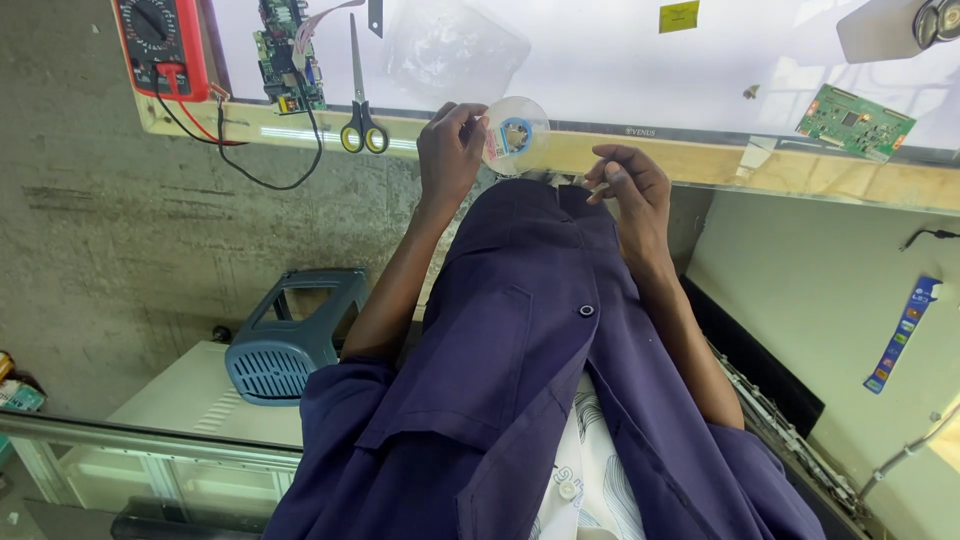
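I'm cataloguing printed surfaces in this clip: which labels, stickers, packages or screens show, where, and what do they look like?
Spool label: round, white, blue ring and pink patch, on the clear spool held by the left hand; right hand beside it.
Yellow sticker: small rectangle, top of the bright panel.
Blue strip label: long, narrow, coloured marks, right wall.
Multimeter: red case, dark dial face, top left.
Clear plastic bag: crumpled, on the panel.

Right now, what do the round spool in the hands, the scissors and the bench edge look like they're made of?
The spool looks like clear glossy plastic: you can see through its rim around a blue hub. The scissors show bare grey metal blades with yellow-and-black handles, probably plastic. The bench edge looks like pale unfinished wood, matt with faint grain.
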